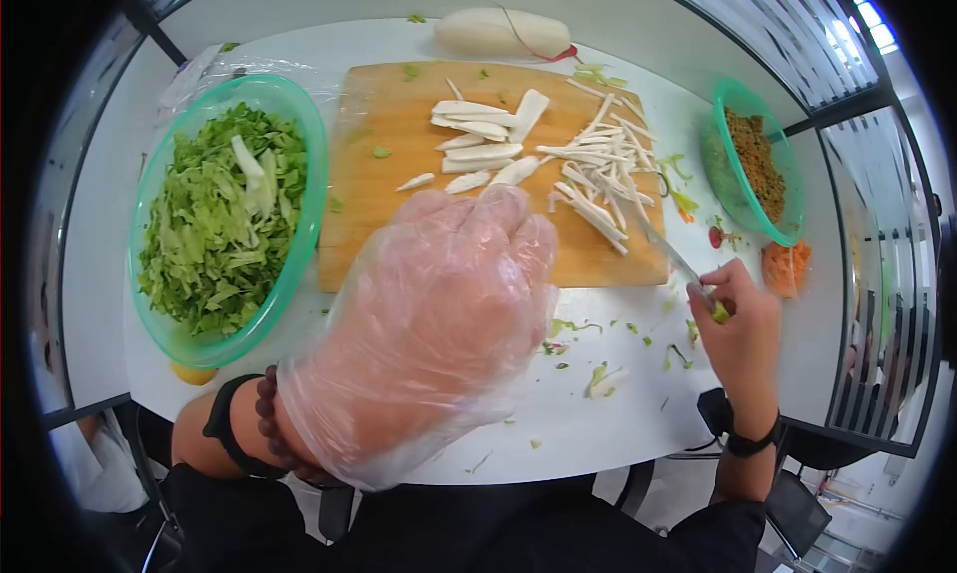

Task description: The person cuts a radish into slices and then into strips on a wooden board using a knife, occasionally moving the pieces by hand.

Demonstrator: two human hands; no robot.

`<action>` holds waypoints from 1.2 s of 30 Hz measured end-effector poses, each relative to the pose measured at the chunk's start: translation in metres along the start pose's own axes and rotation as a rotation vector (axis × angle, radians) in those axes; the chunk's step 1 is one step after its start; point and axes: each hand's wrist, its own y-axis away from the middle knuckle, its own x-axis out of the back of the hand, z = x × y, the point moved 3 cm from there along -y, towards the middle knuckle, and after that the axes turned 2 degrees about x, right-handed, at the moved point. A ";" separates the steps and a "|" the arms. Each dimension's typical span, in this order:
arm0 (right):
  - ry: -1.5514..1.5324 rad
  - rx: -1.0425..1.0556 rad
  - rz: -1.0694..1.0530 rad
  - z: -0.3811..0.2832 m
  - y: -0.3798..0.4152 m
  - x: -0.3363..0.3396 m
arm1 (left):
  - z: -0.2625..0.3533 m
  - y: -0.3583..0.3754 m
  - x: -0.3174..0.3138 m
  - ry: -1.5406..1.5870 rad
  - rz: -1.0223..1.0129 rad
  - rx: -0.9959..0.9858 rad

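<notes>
Flat white vegetable slices (pixel 481 152) and thin white strips (pixel 601 154) lie on the tan wooden board (pixel 374 209); the left hand (pixel 474 259), in clear plastic, bends beside the slices, fingertips hidden, forearm slanting from lower left; the right hand (pixel 740 314) grips a slim knife (pixel 673 254) angled toward the strips.

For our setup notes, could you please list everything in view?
table: one, white, centre
cutting board: one, brown, mid-table
root vegetable: one, white, beyond board
slices, strips: many, white, on board
large bowl of greens: one, green, left
small bowl of brown food: one, green, right
orange shreds: one heap, right
yellow item: one, beside large bowl
film: one, clear, beyond large bowl
scraps: many, mostly green, around board
panels: several, pale, around table
chairs: several, black, background
knife: one, silver, board's right
left hand: one, gloved, over board
right hand: one, bare, gripping knife
</notes>
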 end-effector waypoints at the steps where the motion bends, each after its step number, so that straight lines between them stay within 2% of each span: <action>1: -0.162 -0.114 -0.077 0.003 0.001 -0.002 | -0.002 0.003 -0.003 -0.057 -0.045 0.012; 3: -0.647 -0.521 -0.339 0.001 0.007 -0.004 | -0.006 0.008 -0.012 -0.172 -0.132 0.032; 4: -0.796 -0.516 -0.383 -0.002 0.008 -0.006 | -0.008 0.010 -0.018 -0.145 -0.127 0.038; 7: -0.995 -0.501 -0.404 -0.003 0.008 -0.018 | -0.011 0.003 -0.022 -0.234 -0.162 0.161; 10: -1.121 -0.497 -0.386 -0.002 0.002 -0.026 | -0.026 -0.005 -0.036 -0.310 -0.025 0.073; 13: -1.227 -0.576 -0.267 0.003 0.003 -0.033 | -0.031 -0.011 -0.035 -0.305 0.043 0.162; 16: -1.309 -0.650 -0.244 0.010 0.006 -0.036 | -0.038 -0.019 -0.029 -0.211 0.104 0.208; 19: -1.300 -0.662 -0.285 0.021 0.009 -0.041 | -0.038 -0.024 -0.030 -0.249 0.164 0.137; 25: -1.297 -0.622 -0.319 0.014 0.009 -0.043 | -0.041 -0.028 -0.033 -0.181 0.067 0.293; 29: -1.258 -0.603 -0.333 0.011 0.011 -0.043 | -0.047 -0.027 -0.039 -0.268 0.057 0.362; 36: -1.265 -0.594 -0.345 0.012 0.014 -0.046 | -0.047 -0.031 -0.032 -0.227 0.116 0.233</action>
